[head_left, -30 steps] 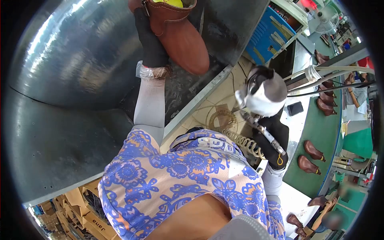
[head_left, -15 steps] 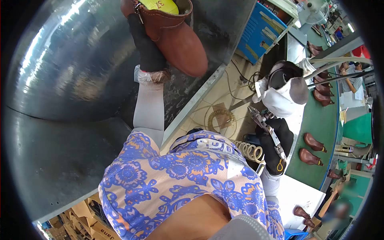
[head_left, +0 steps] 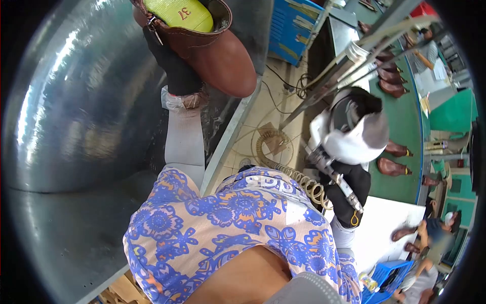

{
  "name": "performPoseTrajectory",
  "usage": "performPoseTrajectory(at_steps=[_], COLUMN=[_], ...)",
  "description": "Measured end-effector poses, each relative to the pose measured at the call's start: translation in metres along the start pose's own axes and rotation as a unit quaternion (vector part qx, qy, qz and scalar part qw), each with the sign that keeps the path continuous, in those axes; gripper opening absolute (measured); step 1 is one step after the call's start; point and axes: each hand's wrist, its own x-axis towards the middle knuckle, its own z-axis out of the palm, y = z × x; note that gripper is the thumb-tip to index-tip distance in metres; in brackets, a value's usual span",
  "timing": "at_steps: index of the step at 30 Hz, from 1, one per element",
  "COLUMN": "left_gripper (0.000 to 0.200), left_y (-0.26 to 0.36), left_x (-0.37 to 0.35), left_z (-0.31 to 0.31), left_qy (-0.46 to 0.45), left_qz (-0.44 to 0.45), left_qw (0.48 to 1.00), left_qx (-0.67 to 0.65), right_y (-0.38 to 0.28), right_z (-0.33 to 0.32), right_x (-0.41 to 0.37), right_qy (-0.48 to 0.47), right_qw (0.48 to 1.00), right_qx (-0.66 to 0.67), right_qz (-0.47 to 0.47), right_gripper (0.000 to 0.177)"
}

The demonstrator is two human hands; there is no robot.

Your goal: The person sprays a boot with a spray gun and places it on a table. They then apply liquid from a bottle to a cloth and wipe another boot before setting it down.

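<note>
My left hand [head_left: 174, 68], in a black glove, is closed on a brown leather ankle boot [head_left: 223, 63] at the upper left. Inside the boot sits a yellow-green last [head_left: 179, 14] marked 37, and a zip pull hangs at its side; my fingertips are hidden behind it. My right hand [head_left: 349, 195], also black-gloved, is wrapped round a metal spray gun [head_left: 340, 181] at the right. Just above the gun, a dark round cup [head_left: 349, 114] wrapped in white cloth [head_left: 349, 144] looks joined to it, though the joint is hidden.
A curved shiny metal booth [head_left: 81, 111] fills the left side. One coiled air hose [head_left: 309, 185] hangs beside my right arm. Brown boots [head_left: 392, 167] stand on a green conveyor [head_left: 400, 119]. Blue cabinet [head_left: 291, 28] behind, blue crate [head_left: 392, 276] lower right, co-workers [head_left: 438, 233] beyond.
The view has turned, so the cabinet and conveyor sit further left. The boot has shifted slightly left in view. The spray gun and the cloth-wrapped cup have come a little lower. Both grips are unchanged.
</note>
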Motion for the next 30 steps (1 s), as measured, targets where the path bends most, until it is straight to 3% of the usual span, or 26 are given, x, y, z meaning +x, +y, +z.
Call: performPoseTrajectory(at_steps=[1,2,5,6,7,9,12,14,16,18,19,20,21,22,23,24,25,26,28,29,30], left_gripper=[0.058,0.059,0.06,0.06,0.06,0.058,0.052,0.05,0.047,0.045,0.043,0.043,0.043,0.043,0.043,0.044,0.045,0.045,0.065,0.072,0.072], left_y=[-0.01,-0.019,-0.044,-0.051,-0.06,-0.081,-0.13,-0.164,-0.194,-0.226,-0.187,-0.2,-0.22,-0.236,-0.243,-0.249,-0.254,-0.261,-0.27,-0.287,-0.299], left_x=[0.0,0.001,0.0,0.0,0.0,-0.001,-0.011,-0.016,-0.025,-0.033,-0.038,-0.045,-0.054,-0.062,-0.066,-0.072,-0.079,-0.087,-0.102,-0.11,-0.128], left_z=[-0.002,-0.003,0.016,0.045,0.066,0.061,0.042,0.05,0.068,0.088,0.09,0.082,0.069,0.062,0.07,0.086,0.1,0.113,0.136,0.137,0.139], left_qy=[-0.002,-0.005,-0.01,0.111,0.224,0.202,0.151,0.129,0.099,0.07,0.056,0.051,0.06,0.066,0.063,0.075,0.087,0.086,-0.063,-0.032,-0.042], left_qz=[-0.011,-0.02,-0.041,-0.035,-0.029,-0.052,-0.096,-0.125,-0.167,-0.208,-0.217,-0.228,-0.207,-0.18,-0.188,-0.241,-0.291,-0.3,-0.472,-0.542,-0.546], left_qw=[0.999,0.998,0.989,0.992,0.947,0.96,0.98,0.982,0.981,0.971,0.966,0.962,0.976,0.976,0.975,0.968,0.95,0.947,0.846,0.798,0.791], left_qx=[-0.032,-0.063,-0.138,0.044,0.226,0.188,0.092,0.049,-0.023,-0.097,-0.131,-0.142,-0.019,0.105,0.097,0.014,-0.069,-0.076,-0.24,-0.263,-0.272], right_y=[0.0,0.003,0.011,0.007,0.006,0.005,0.022,0.024,0.029,0.04,0.011,0.01,0.014,0.009,0.007,0.007,0.007,0.003,0.011,0.009,0.007], right_z=[-0.003,-0.005,-0.017,-0.018,-0.022,-0.026,-0.035,-0.051,-0.068,-0.077,-0.044,-0.037,-0.032,-0.03,-0.024,-0.018,-0.016,-0.014,-0.01,-0.004,-0.001], right_x=[-0.003,-0.006,-0.026,-0.033,-0.039,-0.05,-0.085,-0.094,-0.102,-0.119,-0.129,-0.133,-0.136,-0.142,-0.144,-0.147,-0.152,-0.149,-0.165,-0.168,-0.175], right_qy=[0.027,0.054,0.004,0.029,0.046,0.107,0.164,0.167,0.168,0.176,0.214,0.255,0.299,0.333,0.397,0.457,0.481,0.518,0.544,0.569,0.571], right_qw=[0.997,0.993,0.998,0.992,0.995,0.984,0.977,0.978,0.96,0.976,0.965,0.949,0.938,0.913,0.882,0.842,0.834,0.813,0.805,0.788,0.786], right_qx=[0.056,0.09,0.062,0.124,0.079,0.05,0.083,0.023,0.064,-0.019,0.003,0.025,0.052,0.048,0.117,0.183,0.142,0.137,0.14,0.145,0.128], right_qz=[0.054,0.047,0.027,0.02,0.048,0.136,0.112,0.122,0.216,0.128,0.152,0.182,0.166,0.23,0.227,0.221,0.232,0.226,0.19,0.184,0.197], right_gripper=[0.031,0.032,0.033,0.034,0.035,0.037,0.038,0.04,0.043,0.034,0.032,0.029,0.028,0.036,0.042,0.047,0.056,0.053,0.05,0.047,0.048])
